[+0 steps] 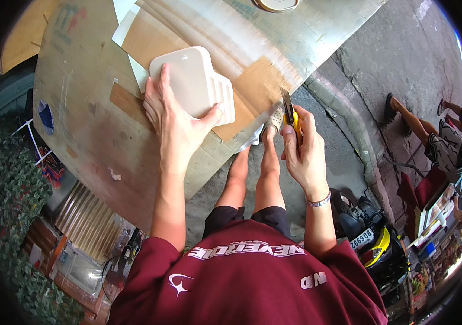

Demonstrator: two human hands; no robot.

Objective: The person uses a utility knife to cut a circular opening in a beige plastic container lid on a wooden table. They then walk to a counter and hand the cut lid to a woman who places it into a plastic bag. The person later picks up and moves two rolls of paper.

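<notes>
My left hand is spread over a white rounded plastic piece, gripping it with the thumb on its ridged, stepped side and the fingers along its left edge. That piece rests on brown cardboard, which lies on the board-topped table. Closed around a yellow box cutter, my right hand is just off the table's edge. The cutter's dark blade is out and points up toward the cardboard's right edge. Whether the blade touches the cardboard I cannot tell.
A narrow cardboard strip lies left of my left hand, and a pale sheet shows under the cardboard. A round whitish lid-like thing is at the far edge. A motorcycle stands at right; people are on the pavement beyond.
</notes>
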